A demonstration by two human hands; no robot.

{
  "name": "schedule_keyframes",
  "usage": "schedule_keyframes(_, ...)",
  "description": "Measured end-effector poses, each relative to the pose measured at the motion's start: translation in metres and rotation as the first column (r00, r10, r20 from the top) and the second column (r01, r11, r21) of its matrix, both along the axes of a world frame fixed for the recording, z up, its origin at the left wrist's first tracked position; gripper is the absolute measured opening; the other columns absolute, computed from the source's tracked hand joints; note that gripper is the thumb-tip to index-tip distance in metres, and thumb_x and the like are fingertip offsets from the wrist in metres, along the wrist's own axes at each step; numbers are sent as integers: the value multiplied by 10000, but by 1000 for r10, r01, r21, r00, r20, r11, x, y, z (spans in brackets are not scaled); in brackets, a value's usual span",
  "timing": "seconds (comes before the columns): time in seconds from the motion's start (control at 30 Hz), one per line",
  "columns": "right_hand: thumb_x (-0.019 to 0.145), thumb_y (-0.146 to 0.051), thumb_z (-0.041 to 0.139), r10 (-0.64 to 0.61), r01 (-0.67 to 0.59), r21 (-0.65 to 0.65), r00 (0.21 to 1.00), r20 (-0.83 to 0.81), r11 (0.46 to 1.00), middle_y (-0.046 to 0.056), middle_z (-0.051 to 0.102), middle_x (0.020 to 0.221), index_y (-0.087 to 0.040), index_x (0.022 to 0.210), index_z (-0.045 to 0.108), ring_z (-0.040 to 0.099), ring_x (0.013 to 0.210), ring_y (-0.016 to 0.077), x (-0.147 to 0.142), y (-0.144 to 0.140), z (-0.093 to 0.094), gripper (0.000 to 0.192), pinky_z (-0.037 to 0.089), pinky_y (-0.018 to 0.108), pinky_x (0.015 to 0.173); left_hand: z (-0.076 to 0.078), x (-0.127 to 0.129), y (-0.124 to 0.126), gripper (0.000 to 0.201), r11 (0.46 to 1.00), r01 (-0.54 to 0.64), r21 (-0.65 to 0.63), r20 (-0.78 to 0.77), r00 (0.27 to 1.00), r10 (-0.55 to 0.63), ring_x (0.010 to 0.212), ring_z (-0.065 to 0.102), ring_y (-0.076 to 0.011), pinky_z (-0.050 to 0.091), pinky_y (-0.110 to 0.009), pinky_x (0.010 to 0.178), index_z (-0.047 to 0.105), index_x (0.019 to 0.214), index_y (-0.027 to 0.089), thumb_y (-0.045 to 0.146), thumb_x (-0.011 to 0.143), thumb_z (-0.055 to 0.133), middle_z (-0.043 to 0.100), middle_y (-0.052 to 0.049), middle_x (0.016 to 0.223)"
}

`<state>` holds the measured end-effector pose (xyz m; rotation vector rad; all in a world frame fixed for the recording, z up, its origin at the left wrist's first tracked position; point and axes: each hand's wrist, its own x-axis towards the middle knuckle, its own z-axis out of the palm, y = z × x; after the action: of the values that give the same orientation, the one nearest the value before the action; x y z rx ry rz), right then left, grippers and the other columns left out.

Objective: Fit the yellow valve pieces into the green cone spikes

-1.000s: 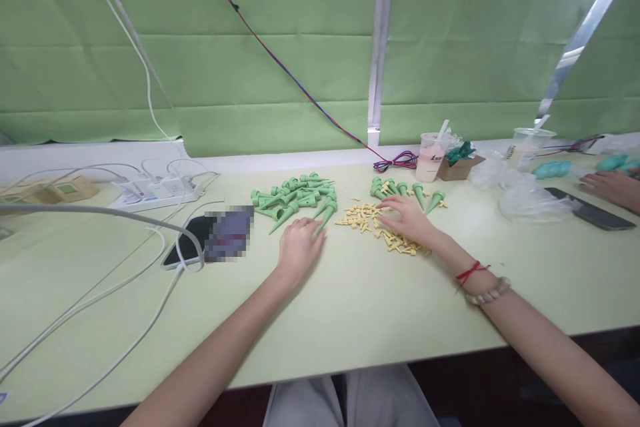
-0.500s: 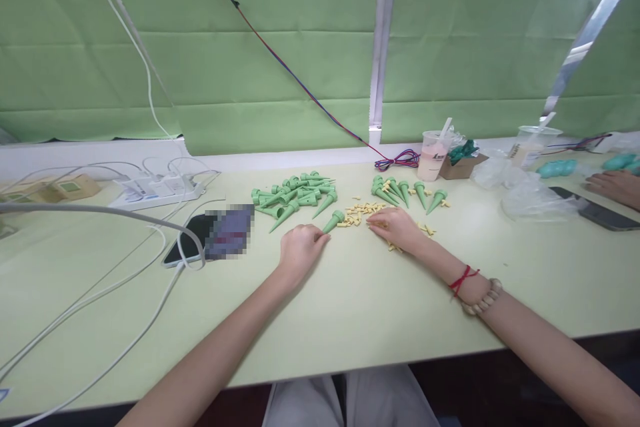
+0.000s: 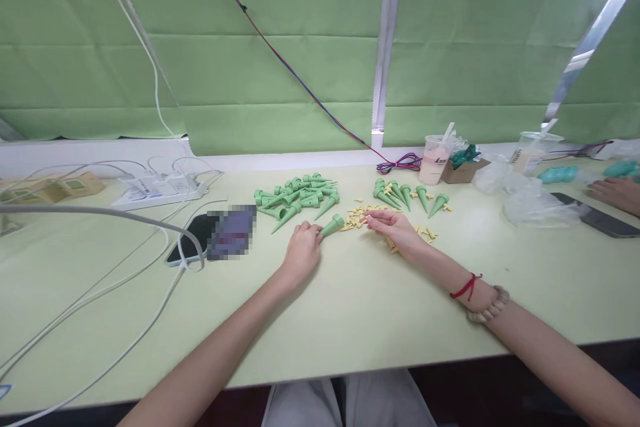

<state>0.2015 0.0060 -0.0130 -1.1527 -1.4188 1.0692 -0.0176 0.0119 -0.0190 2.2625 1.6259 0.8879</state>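
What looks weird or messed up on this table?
The pixelated patch by the black phone looks oddest: it hides whatever is there. A grey cable loops untidily across our view of the phone. Yellow plastic pieces lie scattered near the right hand. Nothing looks clearly broken.

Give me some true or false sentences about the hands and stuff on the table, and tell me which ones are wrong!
1. The left hand holds a green spike. True.
2. The right hand pinches a green spike. False: it pinches a small yellow piece.
3. The red string bracelet is nearer the right hand than the beaded bracelet. True.
4. The cardboard box is left of the pink drink. False: it is right of it.
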Motion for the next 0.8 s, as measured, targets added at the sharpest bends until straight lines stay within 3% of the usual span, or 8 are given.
schedule_keyframes(0.1, 672, -408, 649, -108, 82, 139, 977, 186, 987, 65, 698, 840, -176, 849, 686, 629, 705, 159, 0, -2, 0, 294, 508, 288, 644, 2, 2, 1, 247, 999, -4, -40, 130, 992, 9, 888, 541, -233, 425, -377, 804, 578, 959, 131, 211, 821, 390, 579, -115, 923)
schedule_keyframes(0.23, 723, -328, 601, -258, 124, 375, 907, 332, 919, 56, 672, 847, -187, 835, 686, 603, 654, 147, 6, 1, 0, 199, 517, 298, 616, 4, 13, -3, 266, 990, 43, -137, 323, 946, 4, 711, 600, -160, 488, -291, 637, 512, 991, 122, 300, 822, 410, 602, -73, 831)
schedule_keyframes(0.27, 739, -300, 578, -267, 105, 417, 897, 351, 903, 60, 662, 857, -184, 839, 684, 604, 667, 148, 8, 3, -1, 186, 522, 300, 620, 5, 17, -5, 253, 982, 73, -175, 399, 917, 3, 686, 606, -151, 491, -275, 610, 504, 969, 122, 304, 804, 442, 600, -61, 794)
schedule_keyframes(0.4, 761, -213, 514, -271, 47, 470, 866, 421, 881, 87, 633, 927, -172, 869, 684, 616, 785, 173, 15, 12, -10, 206, 542, 318, 667, 11, 29, -17, 244, 892, 254, -374, 726, 679, 111, 598, 609, -125, 501, -258, 597, 480, 915, 134, 183, 694, 572, 574, 5, 648)
schedule_keyframes(0.5, 731, -212, 557, -259, -9, 456, 813, 521, 890, 107, 597, 1091, -170, 999, 659, 591, 959, 215, 17, 12, -11, 290, 520, 359, 788, 16, 33, -24, 257, 837, 318, -445, 773, 609, 180, 536, 593, -105, 510, -251, 593, 493, 928, 133, 122, 684, 570, 566, 27, 585)
schedule_keyframes(0.6, 712, -278, 604, -301, -52, 465, 697, 651, 884, 109, 570, 1170, -177, 1077, 626, 547, 1056, 253, 20, 10, -5, 379, 440, 414, 911, 20, 34, -27, 236, 804, 367, -467, 793, 576, 198, 529, 601, -105, 516, -245, 583, 509, 937, 129, 123, 708, 562, 588, 11, 580)
schedule_keyframes(0.7, 688, -373, 636, -349, -40, 463, 601, 719, 886, 138, 554, 1188, -160, 1131, 587, 520, 1085, 287, 25, 7, 3, 494, 402, 452, 925, 23, 32, -28, 217, 809, 361, -464, 799, 565, 206, 531, 614, -118, 510, -237, 548, 501, 931, 134, 129, 721, 556, 581, 11, 580)
schedule_keyframes(0.8, 735, -409, 590, -307, -128, 471, 607, 733, 873, 127, 500, 1264, -185, 1211, 514, 453, 1164, 278, 22, 5, 3, 532, 348, 464, 959, 23, 32, -29, 218, 831, 334, -445, 799, 566, 201, 532, 613, -120, 496, -222, 505, 496, 925, 146, 165, 721, 568, 566, 16, 606)
